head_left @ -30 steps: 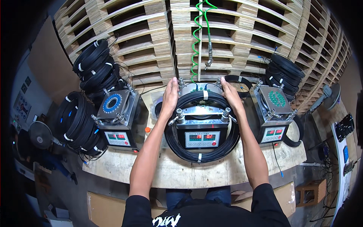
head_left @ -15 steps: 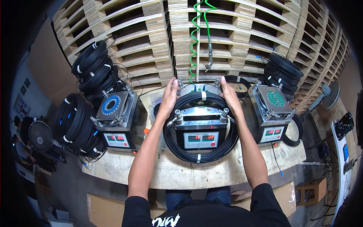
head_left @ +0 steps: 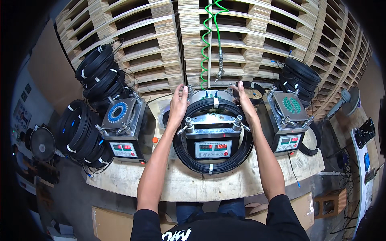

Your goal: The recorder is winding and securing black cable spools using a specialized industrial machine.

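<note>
A polishing-type bench machine (head_left: pixel 213 149) with a lit front display stands before me. A large coil of black cable (head_left: pixel 183 150) hangs around its front, bound with white ties. Its top plate carries green fittings, mostly behind the coil. My left hand (head_left: pixel 179 107) is at the rear left clamp nut (head_left: pixel 190 87), thumb and fingers closed about it. Opposite, my right hand (head_left: pixel 244 102) closes on the rear right clamp nut (head_left: pixel 230 88). Parts of the fingertips are hidden. Both front clamp nuts, such as the right one (head_left: pixel 239 120), are untouched.
Similar machines flank mine: one with a blue-ringed plate (head_left: pixel 118 112) at left, one with green fittings (head_left: pixel 292 105) at right. Black cable coils (head_left: pixel 78 126) pile up beside them. An air gun (head_left: pixel 220 66) hangs on a green hose before stacked pallets (head_left: pixel 161 42).
My fingers have shifted and curled slightly at the rear clamp nuts. The hanging air gun has swung a little left. Display readings have changed.
</note>
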